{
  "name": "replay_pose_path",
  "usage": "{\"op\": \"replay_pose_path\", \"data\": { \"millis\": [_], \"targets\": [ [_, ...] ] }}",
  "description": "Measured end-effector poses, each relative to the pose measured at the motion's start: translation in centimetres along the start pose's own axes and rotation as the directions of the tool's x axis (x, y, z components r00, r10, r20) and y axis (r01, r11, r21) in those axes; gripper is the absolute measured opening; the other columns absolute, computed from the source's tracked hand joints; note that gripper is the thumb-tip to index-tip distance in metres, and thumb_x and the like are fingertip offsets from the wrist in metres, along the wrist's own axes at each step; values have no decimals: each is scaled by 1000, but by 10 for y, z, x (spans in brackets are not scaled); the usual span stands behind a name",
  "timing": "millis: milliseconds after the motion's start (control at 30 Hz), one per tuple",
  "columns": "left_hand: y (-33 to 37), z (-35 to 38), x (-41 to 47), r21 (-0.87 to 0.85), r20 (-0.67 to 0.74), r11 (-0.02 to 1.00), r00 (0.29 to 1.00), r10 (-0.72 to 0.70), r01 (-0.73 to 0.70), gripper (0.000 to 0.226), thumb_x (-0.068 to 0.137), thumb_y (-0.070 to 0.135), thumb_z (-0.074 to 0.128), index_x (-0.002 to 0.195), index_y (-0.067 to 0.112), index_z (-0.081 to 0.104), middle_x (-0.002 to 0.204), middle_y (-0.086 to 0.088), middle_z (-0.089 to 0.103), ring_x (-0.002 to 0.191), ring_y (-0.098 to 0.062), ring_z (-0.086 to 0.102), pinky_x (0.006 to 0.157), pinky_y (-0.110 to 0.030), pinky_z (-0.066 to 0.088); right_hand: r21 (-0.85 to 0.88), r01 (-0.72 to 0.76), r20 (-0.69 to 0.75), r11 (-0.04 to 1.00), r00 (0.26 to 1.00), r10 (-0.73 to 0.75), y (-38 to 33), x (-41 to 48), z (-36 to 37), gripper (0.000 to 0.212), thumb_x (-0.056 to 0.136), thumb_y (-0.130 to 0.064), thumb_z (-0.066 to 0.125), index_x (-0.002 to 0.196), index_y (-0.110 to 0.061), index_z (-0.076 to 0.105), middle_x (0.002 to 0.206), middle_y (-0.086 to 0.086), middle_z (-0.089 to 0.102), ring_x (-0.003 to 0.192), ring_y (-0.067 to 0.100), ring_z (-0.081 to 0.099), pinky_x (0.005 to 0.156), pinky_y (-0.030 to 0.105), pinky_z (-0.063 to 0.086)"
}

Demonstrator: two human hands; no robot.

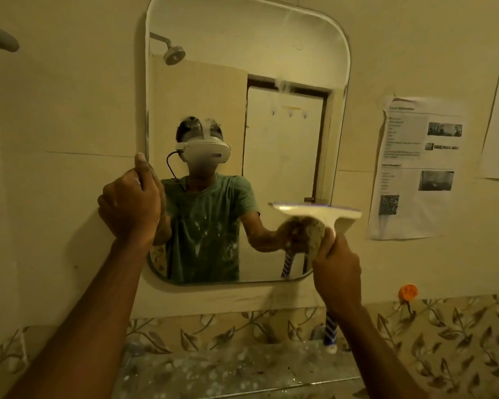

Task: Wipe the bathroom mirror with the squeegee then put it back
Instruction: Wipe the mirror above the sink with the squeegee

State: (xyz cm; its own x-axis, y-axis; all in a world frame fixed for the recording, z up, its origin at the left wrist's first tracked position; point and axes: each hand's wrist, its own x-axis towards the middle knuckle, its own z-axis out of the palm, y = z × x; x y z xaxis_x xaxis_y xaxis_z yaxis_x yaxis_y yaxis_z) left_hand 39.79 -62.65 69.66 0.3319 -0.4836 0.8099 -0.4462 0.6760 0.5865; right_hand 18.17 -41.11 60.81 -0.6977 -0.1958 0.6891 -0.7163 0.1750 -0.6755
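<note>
Squeegee (317, 214) sits against the mirror (242, 67) near its lower right corner, right hand (336, 269) closed round its handle. Left hand (130, 203) clasps the mirror's left edge. It looks light and stiff; hold the handle.

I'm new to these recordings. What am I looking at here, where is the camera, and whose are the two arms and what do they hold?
There is no machine: the single picture comes from a camera worn on a person's head, looking forward at their own bare arms. Ahead hangs a rounded rectangular wall mirror, which reflects the wearer and the headset. The left hand grips the mirror's left edge. The right hand holds a white T-shaped squeegee by its handle, its blade near the mirror's lower right side. Printed paper sheets are stuck on the wall to the right. Below runs a speckled ledge, where a blue-and-white patterned handle stands.
</note>
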Motion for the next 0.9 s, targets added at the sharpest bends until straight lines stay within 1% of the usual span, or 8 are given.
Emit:
{"op": "replay_pose_path", "data": {
  "millis": [133,233,333,433,600,700,800,900],
  "targets": [
    [1,0,-2,-17,-3,1000,1000,-2,2,64,102,50,24,68,8,59,59,-7,54,55,-21,50,60,-27,34,-67,-36,31,997,999,38,19,-29,1,42,103,-41,27,108,-12,58,68,-3,61,58,13,60,48,28,45],
    [0,0,-3,-36,6,999,1000,-4,4,63,102,51,23,67,10,56,59,-8,55,54,-22,53,58,-28,37,-51,-20,5,998,1000,20,8,-21,-4,44,104,-41,26,105,-12,59,69,-4,60,60,10,59,49,24,38],
    [-1,-1,-3,-26,15,1000,1000,4,-4,65,102,51,24,67,8,58,60,-9,55,55,-22,51,59,-28,35,-18,18,-26,1000,999,-18,-14,12,-13,43,105,-42,26,103,-14,59,69,-1,60,59,12,59,49,24,40],
    [0,-3,-3,-21,24,1000,1000,5,-5,63,102,48,25,68,8,59,60,-6,51,55,-20,47,58,-28,33,-8,56,-37,998,998,-56,-24,33,-17,45,105,-45,25,107,-15,58,73,-1,62,65,12,61,53,27,44],
    [-1,-1,-4,-36,12,999,1000,-9,10,64,102,50,25,68,8,59,59,-6,53,54,-20,49,56,-28,38,-46,-14,16,999,1000,15,4,-5,-4,46,104,-47,25,111,-15,57,71,0,63,61,15,61,50,27,44],
    [0,0,-5,-28,11,999,999,-41,41,64,102,50,24,68,8,59,61,-4,52,55,-20,48,55,-29,36,-86,-65,61,994,996,70,21,-39,-3,41,104,-41,28,110,-14,58,66,-2,60,55,11,58,46,23,39],
    [3,1,-6,-31,-2,997,997,-71,71,64,102,50,24,71,8,61,64,-3,52,58,-18,47,55,-27,31,-94,-79,64,992,994,85,26,-55,-2,43,103,-41,27,108,-13,59,68,-7,59,58,8,59,47,21,36],
    [3,0,-6,-31,-3,997,997,-76,76,64,102,50,24,73,8,63,66,-7,58,59,-18,46,56,-28,32,-79,-66,39,995,997,70,15,-40,-5,43,104,-41,27,103,-12,59,68,-3,60,57,10,58,46,23,36]
  ]
}}
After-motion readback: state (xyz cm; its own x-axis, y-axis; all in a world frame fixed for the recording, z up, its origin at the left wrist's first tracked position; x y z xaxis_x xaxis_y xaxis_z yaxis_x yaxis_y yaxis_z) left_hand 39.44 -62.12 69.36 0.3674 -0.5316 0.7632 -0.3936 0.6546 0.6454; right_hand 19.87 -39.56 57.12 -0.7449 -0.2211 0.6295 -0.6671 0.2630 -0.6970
